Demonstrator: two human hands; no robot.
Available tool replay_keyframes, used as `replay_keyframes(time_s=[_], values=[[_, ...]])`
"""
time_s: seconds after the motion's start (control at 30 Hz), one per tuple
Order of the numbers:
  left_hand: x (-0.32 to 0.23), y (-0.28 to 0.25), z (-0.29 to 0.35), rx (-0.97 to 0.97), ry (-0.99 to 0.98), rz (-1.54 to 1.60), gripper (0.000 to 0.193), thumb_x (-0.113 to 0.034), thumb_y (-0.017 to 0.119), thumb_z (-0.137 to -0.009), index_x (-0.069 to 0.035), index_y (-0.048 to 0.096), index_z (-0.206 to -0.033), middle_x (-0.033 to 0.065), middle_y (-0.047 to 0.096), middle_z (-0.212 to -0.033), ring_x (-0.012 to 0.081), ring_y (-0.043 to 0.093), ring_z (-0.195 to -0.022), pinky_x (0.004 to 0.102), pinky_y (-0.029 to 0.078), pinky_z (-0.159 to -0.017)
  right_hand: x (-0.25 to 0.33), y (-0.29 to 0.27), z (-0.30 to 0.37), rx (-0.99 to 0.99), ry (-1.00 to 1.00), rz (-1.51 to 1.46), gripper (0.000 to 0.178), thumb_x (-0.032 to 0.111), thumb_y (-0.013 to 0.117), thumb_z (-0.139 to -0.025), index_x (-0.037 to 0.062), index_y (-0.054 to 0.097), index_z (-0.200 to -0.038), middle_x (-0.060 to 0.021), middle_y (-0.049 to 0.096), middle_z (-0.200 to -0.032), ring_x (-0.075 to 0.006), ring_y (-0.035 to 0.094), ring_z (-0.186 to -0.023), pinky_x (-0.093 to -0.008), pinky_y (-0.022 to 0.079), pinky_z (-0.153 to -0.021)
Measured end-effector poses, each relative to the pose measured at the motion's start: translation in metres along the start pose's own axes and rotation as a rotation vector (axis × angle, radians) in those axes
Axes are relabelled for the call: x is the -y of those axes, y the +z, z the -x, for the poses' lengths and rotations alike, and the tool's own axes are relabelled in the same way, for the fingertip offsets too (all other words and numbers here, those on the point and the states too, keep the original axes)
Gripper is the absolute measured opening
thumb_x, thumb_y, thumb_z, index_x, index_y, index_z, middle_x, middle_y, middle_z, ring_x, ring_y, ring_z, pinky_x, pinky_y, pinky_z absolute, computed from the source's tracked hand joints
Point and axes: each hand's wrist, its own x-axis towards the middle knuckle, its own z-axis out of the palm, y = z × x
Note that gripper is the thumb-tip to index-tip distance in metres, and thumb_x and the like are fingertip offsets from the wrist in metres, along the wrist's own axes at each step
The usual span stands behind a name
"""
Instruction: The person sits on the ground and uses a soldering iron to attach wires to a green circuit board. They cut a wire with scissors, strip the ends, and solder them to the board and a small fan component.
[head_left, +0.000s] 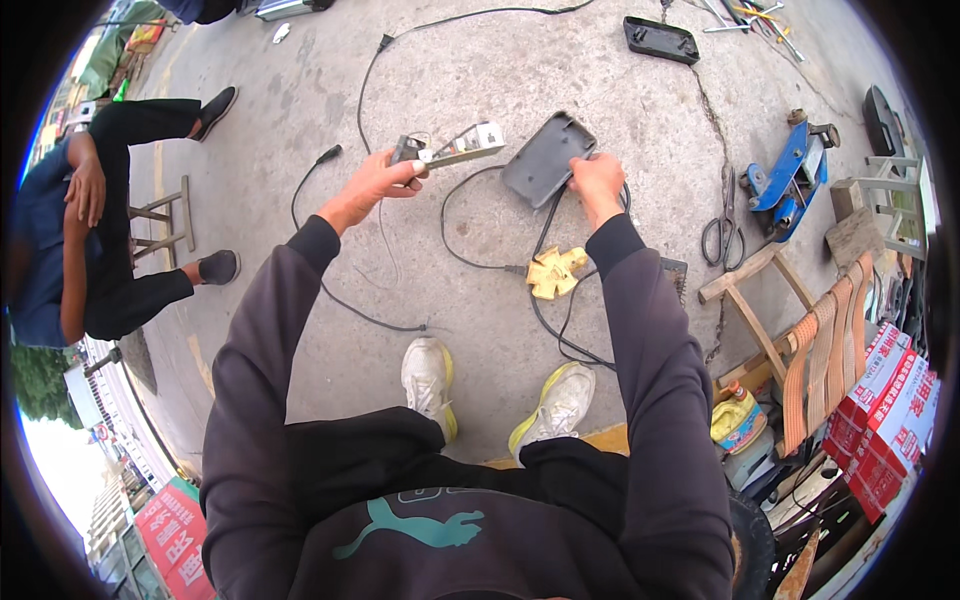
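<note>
My left hand (372, 188) is closed on an opened electrical unit (468, 150), a narrow metal plate with a dark block and a pale part on it. A thin wire hangs below that hand. A dark grey plastic housing shell (545, 158) is pinched at its right edge in my right hand (598, 182). The shell is tilted, its hollow side partly showing. Both things are held apart above the concrete, the unit left of the shell. Below the shell a yellow multi-way socket (555, 272) lies among black cables (470, 262).
A second black shell (660, 40) lies far ahead. To the right are scissors (724, 232), a blue jack-like tool (790, 180), a wooden folding chair (825, 345) and red-white boxes (885, 420). A seated person (70, 230) is at left. Loose cords (362, 100) cross the ground.
</note>
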Motion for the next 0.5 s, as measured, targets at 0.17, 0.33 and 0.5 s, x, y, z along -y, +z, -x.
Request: replay_keyframes(time_s=[0.17,0.33,0.5], values=[[-0.01,-0.04,0.033,-0.055,0.094,0.195,0.061,-0.044,0.064,-0.097,0.001,0.055,-0.137,0.0142,0.067,-0.126,0.0188,0.067,-0.11,0.0367,0.054,-0.1,-0.015,-0.059,-0.055,-0.029,0.147,-0.639,0.016,0.001,0.062,-0.093,-0.0107,0.064,-0.104,-0.0179,0.072,-0.095,-0.0264,0.074,-0.078,-0.0276,0.058,-0.054],[-0.01,-0.063,0.056,-0.033,0.161,0.375,0.061,-0.045,0.058,-0.1,0.002,0.054,-0.139,0.0179,0.067,-0.127,0.0228,0.067,-0.111,0.0378,0.055,-0.1,-0.058,-0.134,-0.104,-0.143,0.189,-0.86,0.031,0.008,0.059,-0.098,-0.0142,0.055,-0.118,-0.0251,0.066,-0.107,-0.0322,0.073,-0.076,-0.0337,0.057,-0.053],[-0.027,-0.089,0.098,-0.064,0.24,0.493,0.063,-0.044,0.055,-0.101,0.003,0.051,-0.142,0.0228,0.064,-0.129,0.0268,0.066,-0.11,0.0387,0.055,-0.101,-0.023,-0.109,-0.057,0.053,0.069,-0.204,0.049,0.036,0.065,-0.098,-0.0099,0.061,-0.114,-0.0224,0.066,-0.107,-0.0362,0.073,-0.075,-0.042,0.059,-0.062]])
